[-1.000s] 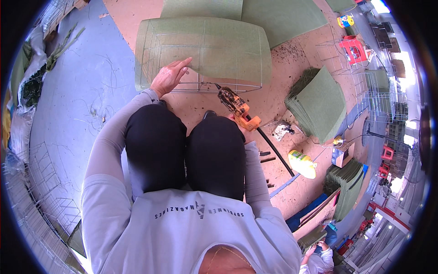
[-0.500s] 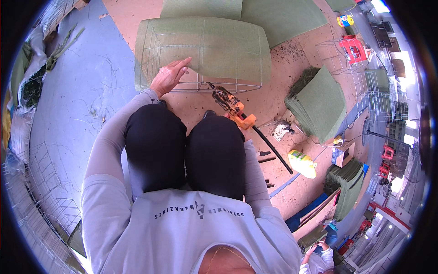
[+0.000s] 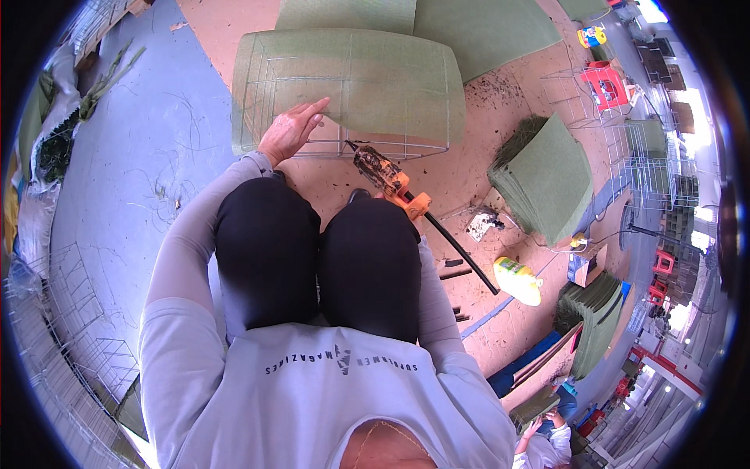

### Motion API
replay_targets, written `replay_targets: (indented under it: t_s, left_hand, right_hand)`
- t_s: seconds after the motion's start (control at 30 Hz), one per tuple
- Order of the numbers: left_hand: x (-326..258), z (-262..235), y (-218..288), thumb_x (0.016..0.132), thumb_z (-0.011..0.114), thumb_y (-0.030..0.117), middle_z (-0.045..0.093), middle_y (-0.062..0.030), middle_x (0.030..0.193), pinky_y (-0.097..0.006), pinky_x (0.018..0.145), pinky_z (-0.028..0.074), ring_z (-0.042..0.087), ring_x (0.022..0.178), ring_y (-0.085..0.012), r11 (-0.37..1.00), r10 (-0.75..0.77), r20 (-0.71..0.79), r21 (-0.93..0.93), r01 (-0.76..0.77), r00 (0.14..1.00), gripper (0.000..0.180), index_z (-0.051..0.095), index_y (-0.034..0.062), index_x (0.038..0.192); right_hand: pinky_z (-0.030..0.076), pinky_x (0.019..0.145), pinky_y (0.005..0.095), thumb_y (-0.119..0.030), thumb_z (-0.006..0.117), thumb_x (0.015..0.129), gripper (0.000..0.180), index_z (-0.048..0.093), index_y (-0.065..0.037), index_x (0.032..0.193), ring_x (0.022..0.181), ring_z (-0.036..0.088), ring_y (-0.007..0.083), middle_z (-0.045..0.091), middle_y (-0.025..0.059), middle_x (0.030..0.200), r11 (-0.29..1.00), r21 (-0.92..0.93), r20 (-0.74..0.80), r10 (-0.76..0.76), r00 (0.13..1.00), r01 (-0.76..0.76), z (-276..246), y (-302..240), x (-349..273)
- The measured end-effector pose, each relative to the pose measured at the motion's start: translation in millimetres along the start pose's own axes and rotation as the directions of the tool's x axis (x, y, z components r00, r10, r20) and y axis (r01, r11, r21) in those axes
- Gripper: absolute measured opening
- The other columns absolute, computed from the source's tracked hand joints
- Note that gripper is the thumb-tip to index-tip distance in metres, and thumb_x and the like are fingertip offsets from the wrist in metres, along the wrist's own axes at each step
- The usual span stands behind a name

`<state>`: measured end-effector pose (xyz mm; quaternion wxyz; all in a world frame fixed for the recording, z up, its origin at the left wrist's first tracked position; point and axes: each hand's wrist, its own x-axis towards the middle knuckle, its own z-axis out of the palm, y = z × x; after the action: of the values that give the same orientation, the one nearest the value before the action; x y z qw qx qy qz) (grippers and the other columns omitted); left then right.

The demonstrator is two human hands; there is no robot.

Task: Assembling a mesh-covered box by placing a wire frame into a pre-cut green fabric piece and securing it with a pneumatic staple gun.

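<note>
Barely any change from a second back: same flat palm on the mesh, orange tool swung a touch closer to the cage edge, that's about it.

Left hand open, fingers spread, pressed flat on the near corner of the wire cage, which sits on the floor right ahead of the knees with green matting stretched over its top. Right hand not really visible, tucked behind the right knee, so can't tell whether closed or not; presumably wrapped round the orange tool, nose poking at the cage's bottom wire, black hose trailing off to the right.

Further out: stack of green mats to the right, yellow bottle near the hose, bare wire frames leaning on the left, another person crouched at the lower right.

Risk-wise: fingertips close to where the tool bites, so a slip along the wire could nip them. Could also miss the wire if the matting creeps under that palm. Hose across the floor looks like a snag too.
</note>
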<state>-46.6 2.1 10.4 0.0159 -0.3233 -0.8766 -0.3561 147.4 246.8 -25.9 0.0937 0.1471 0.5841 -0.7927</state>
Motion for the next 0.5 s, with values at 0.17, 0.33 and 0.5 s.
replay_targets:
  t_s: [0.17,0.33,0.5]
  left_hand:
    - [0.0,-0.9,1.2,0.09,0.037,0.022,0.055,-0.016,0.101,-0.037,0.08,0.043,0.053,0.093,-0.0325,1.0,-0.015,0.011,0.002,0.015,1.0,0.035,0.042,0.0079,0.122]
    - [0.0,0.4,-0.5,0.09,0.038,0.02,0.055,-0.0163,0.099,-0.037,0.079,0.043,0.053,0.091,-0.0328,1.0,0.015,-0.02,-0.006,-0.015,1.0,0.034,0.042,0.0078,0.122]
    - [-0.1,-1.3,0.2,0.09,0.038,0.02,0.055,-0.0157,0.1,-0.037,0.079,0.043,0.053,0.092,-0.0324,1.0,-0.008,0.003,-0.021,0.008,1.0,0.034,0.043,0.0075,0.121]
  right_hand:
    - [0.047,0.07,0.0224,-0.01,0.061,0.079,0.017,0.058,-0.001,0.092,0.079,0.058,0.0103,0.061,0.0024,0.087,1.0,-0.019,-0.007,-0.007,1.0,0.007,-0.2,0.6,-0.3]
    - [0.047,0.07,0.0223,-0.01,0.061,0.079,0.016,0.058,-0.001,0.092,0.079,0.058,0.0101,0.061,0.0023,0.087,0.999,-0.037,-0.015,-0.015,1.0,0.014,0.6,1.5,0.0]
    - [0.047,0.069,0.0222,-0.01,0.061,0.079,0.016,0.058,-0.001,0.091,0.079,0.058,0.01,0.061,0.0023,0.086,0.998,-0.055,-0.025,-0.021,0.999,0.02,0.5,2.2,-0.7]
